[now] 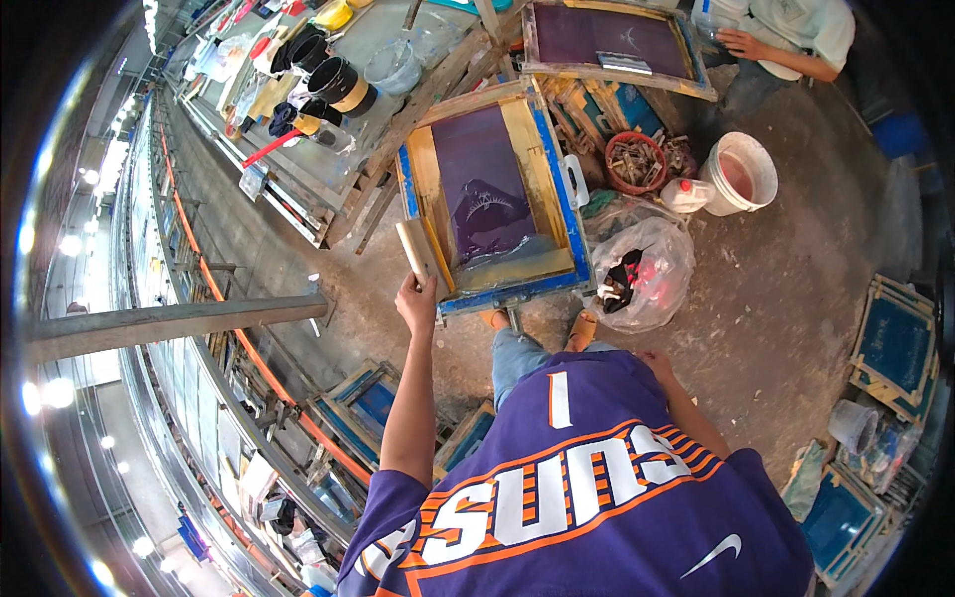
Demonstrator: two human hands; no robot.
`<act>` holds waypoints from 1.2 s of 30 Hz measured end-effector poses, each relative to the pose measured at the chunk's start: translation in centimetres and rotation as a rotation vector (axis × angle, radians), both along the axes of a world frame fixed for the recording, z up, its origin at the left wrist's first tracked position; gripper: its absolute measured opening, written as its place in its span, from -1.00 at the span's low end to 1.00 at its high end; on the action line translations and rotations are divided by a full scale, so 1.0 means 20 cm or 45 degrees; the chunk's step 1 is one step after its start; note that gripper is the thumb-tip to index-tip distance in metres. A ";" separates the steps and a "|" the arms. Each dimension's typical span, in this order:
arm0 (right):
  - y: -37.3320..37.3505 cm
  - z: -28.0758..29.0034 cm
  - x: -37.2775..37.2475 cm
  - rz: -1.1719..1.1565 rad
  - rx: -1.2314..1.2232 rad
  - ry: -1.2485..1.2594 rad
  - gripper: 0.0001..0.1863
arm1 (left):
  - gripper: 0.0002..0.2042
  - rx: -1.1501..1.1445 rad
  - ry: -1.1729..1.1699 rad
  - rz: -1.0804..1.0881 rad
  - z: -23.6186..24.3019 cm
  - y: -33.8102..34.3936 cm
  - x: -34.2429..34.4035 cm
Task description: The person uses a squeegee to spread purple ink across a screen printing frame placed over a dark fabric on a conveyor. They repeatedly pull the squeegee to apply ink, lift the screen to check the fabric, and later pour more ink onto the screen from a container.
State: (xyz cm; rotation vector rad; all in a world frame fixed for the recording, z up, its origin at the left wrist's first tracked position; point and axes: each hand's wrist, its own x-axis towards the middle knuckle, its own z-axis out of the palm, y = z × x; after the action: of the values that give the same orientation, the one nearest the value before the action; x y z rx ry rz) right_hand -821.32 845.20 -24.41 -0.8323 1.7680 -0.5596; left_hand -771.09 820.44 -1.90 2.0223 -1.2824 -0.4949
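1. Squeegee (418,251): a pale, flat-bladed tool, held upright at the left rail of the blue-framed printing screen (494,199). The screen lies tilted on a stand directly in front of the person, above the sandalled feet.
2. Left hand (416,303): grip clamped around the lower end of the squeegee, arm extended forward.
3. Right hand (656,360): low at the person's side, near the hip, well apart from the screen. It is partly hidden by the purple jersey (587,488); whether the grip is apart or together cannot be told.
4. Risk, slip: the squeegee is held at one end by one hand only. A loosened hold would likely drop it onto the mesh or the concrete floor (786,289).
5. Risk, smear: purple ink covers the mesh. A blade edge dragged across the rail would probably carry ink onto the frame or the fingers.
6. Risk, tipping: the screen rests at an angle with nothing steadying it on the right. Uneven pressure at the left rail could shift it on the stand.
7. Risk, footing: a clear plastic bag (642,261) lies on the floor just beside the screen's right corner and could snag a foot.
8. Count, near the work: one squeegee; one screen in use; a second screen (609,38) beyond it, attended by another person's hand (738,42).
9. Count, floor: one white bucket (741,171); one red basket (637,161) of small tools; one plastic bag.
10. Count, table (298,169) at upper left: at least three dark ink tubs (343,85).
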 end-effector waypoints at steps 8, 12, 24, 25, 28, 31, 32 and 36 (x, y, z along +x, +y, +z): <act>-0.12 0.17 -0.03 -0.064 0.070 -0.137 -0.73 | -0.71 -0.054 0.176 -0.134 -0.11 -0.13 -0.62; -0.14 0.21 -0.14 -0.048 0.151 -0.123 -0.78 | -0.69 -0.053 0.307 -0.148 -0.08 -0.19 -0.91; -0.08 0.16 -0.03 -0.031 0.175 -0.035 -0.78 | -0.76 -0.005 0.072 -0.083 -0.08 -0.03 -0.21; -0.06 0.13 -0.01 -0.049 0.150 -0.034 -0.78 | -0.76 -0.062 0.070 -0.066 0.00 -0.02 -0.16; -0.09 0.01 -0.01 0.095 0.109 0.149 -0.74 | -0.73 0.000 -0.033 -0.078 0.05 0.00 -0.06; -0.19 0.08 0.00 0.081 0.158 -0.033 -0.74 | -0.71 0.090 -0.128 -0.082 -0.09 0.01 -0.14; -0.22 0.09 0.01 0.082 0.157 -0.022 -0.74 | -0.71 -0.010 0.015 -0.114 -0.15 0.00 -0.22; -0.23 0.17 -0.05 -0.014 0.143 -0.023 -0.67 | -0.72 -0.023 0.219 -0.239 -0.07 -0.09 -0.72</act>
State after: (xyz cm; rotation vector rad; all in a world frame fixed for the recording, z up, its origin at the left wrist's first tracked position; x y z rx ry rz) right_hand -822.26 840.70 -20.97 -0.7381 1.7715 -0.4687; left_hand -785.44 818.63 -3.26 1.8102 -1.3706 -0.7263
